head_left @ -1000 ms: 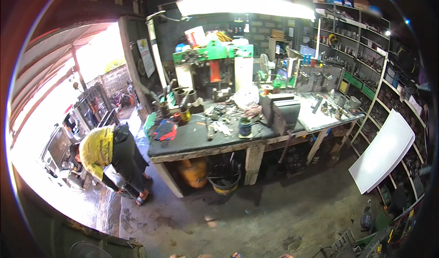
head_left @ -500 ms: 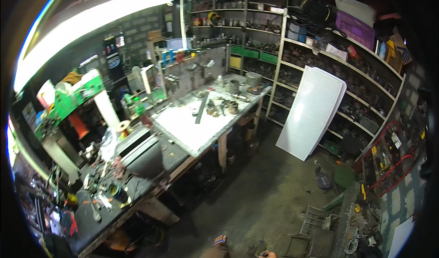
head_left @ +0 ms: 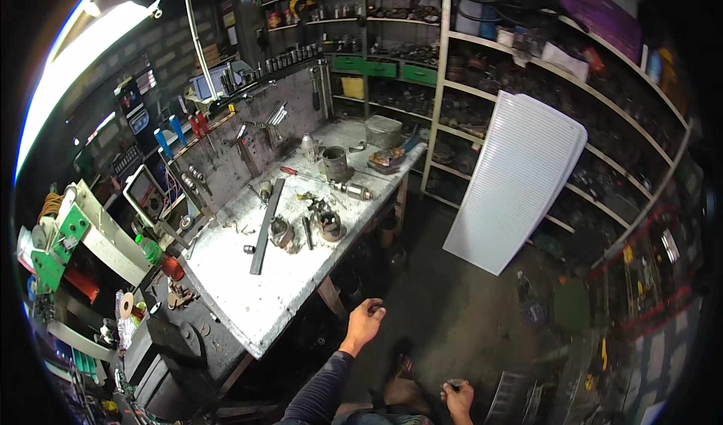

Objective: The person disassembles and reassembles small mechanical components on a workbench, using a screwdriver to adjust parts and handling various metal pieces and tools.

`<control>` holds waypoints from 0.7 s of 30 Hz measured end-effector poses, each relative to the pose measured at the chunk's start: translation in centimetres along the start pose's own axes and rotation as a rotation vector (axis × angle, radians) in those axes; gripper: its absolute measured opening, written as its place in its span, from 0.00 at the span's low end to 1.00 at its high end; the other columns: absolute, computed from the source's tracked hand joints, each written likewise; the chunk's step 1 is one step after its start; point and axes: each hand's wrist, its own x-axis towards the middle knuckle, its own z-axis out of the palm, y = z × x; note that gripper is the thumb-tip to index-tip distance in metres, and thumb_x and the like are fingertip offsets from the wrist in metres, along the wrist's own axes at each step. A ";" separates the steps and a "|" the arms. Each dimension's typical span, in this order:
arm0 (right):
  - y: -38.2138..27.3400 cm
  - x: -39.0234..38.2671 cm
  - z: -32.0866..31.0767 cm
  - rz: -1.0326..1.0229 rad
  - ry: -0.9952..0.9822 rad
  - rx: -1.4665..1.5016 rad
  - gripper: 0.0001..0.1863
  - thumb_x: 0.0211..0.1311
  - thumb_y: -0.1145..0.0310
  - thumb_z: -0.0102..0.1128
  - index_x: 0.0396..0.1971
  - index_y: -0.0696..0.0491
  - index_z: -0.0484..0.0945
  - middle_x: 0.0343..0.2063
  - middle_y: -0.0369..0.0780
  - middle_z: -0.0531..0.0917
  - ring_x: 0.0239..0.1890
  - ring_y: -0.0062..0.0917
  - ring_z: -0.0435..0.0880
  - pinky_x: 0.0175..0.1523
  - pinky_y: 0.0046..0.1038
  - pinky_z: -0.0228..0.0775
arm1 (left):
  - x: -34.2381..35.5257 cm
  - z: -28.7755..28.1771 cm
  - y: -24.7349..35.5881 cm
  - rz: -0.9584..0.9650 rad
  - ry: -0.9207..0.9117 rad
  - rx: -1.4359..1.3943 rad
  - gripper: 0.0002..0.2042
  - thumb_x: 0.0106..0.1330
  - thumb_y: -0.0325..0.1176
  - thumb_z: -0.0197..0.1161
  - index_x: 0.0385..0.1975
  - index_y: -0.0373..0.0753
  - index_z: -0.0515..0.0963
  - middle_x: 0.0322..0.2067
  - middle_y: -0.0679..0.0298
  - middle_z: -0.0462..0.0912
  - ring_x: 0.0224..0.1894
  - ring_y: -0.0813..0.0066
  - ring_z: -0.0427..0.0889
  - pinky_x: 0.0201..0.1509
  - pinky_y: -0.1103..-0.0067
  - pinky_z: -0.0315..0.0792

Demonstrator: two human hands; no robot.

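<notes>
Both hands now show lower in view. Left hand (head_left: pixel 366 321): curled, empty, just off the workbench (head_left: pixel 294 289) near edge. Right hand (head_left: pixel 456 396): pinching a small dark object (head_left: pixel 453 384). Concrete floor (head_left: pixel 467 312), white panel (head_left: pixel 516 180) against shelves.

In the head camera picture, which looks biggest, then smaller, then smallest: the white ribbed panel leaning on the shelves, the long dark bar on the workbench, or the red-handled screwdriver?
1. White ribbed panel: by far the largest.
2. Long dark bar: long but thin.
3. Red-handled screwdriver: smallest.
The fisheye bends things near the rim, but these gaps look too big for that to change the order.
</notes>
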 end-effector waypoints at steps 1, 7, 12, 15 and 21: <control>-3.3 3.0 1.4 -0.086 -0.082 -0.038 0.05 0.68 0.78 0.67 0.40 0.63 0.81 0.28 0.43 0.87 0.27 0.24 0.87 0.32 0.27 0.80 | 1.7 0.8 1.4 -0.030 0.030 0.007 0.18 0.68 0.33 0.67 0.55 0.33 0.83 0.47 0.50 0.90 0.52 0.61 0.90 0.59 0.70 0.80; -24.1 19.9 12.7 -0.335 -0.457 0.012 0.05 0.70 0.80 0.65 0.43 0.60 0.80 0.29 0.38 0.87 0.27 0.16 0.84 0.33 0.20 0.77 | 14.9 3.1 6.0 0.220 0.416 0.144 0.13 0.71 0.29 0.63 0.53 0.35 0.82 0.48 0.49 0.84 0.50 0.49 0.84 0.56 0.63 0.78; -35.1 28.8 23.9 -0.470 -0.610 0.023 0.05 0.67 0.80 0.68 0.41 0.58 0.82 0.30 0.30 0.83 0.30 0.09 0.78 0.35 0.17 0.71 | 29.9 1.5 6.7 0.260 0.757 0.213 0.15 0.72 0.28 0.61 0.56 0.35 0.80 0.56 0.45 0.80 0.62 0.43 0.75 0.68 0.59 0.68; -38.4 32.3 28.5 -0.512 -0.688 -0.081 0.06 0.68 0.78 0.69 0.42 0.57 0.83 0.32 0.30 0.83 0.32 0.07 0.77 0.36 0.16 0.71 | 37.7 0.0 5.6 0.288 0.894 0.340 0.17 0.73 0.31 0.63 0.59 0.39 0.79 0.60 0.49 0.78 0.64 0.45 0.71 0.69 0.57 0.66; -41.8 36.7 33.5 -0.378 -0.895 -0.026 0.07 0.71 0.75 0.67 0.44 0.61 0.84 0.36 0.36 0.86 0.35 0.18 0.87 0.40 0.20 0.81 | 42.0 -0.1 3.4 0.117 0.819 0.389 0.17 0.71 0.37 0.66 0.58 0.44 0.82 0.63 0.52 0.77 0.63 0.46 0.71 0.68 0.57 0.67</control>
